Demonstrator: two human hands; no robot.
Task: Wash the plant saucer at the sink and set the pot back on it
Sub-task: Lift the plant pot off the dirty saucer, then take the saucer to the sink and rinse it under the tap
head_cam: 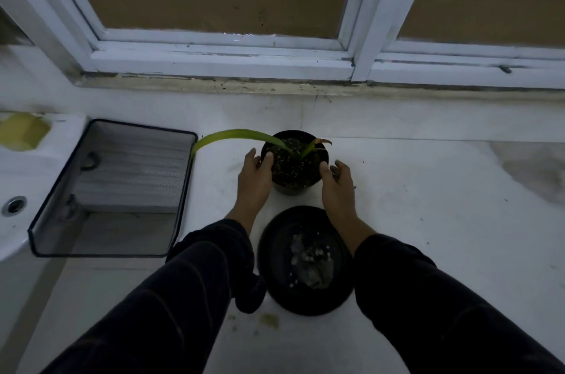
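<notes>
Left hand (255, 173) and right hand (336, 181) clasping round black pot (293, 164), gritty round saucer (305, 260) nearer

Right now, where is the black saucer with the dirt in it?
In the head view, the saucer lies on the white counter, low in the middle between both forearms, just in front of the pot.

— Pot status?
— Black pot (294, 164) stands upright on the white counter (428, 220), left hand (255, 173) and right hand (336, 182) gripping its sides.
— Saucer?
— Black saucer (305, 260) sits just in front, soiled with grit, apart from the pot.
</notes>
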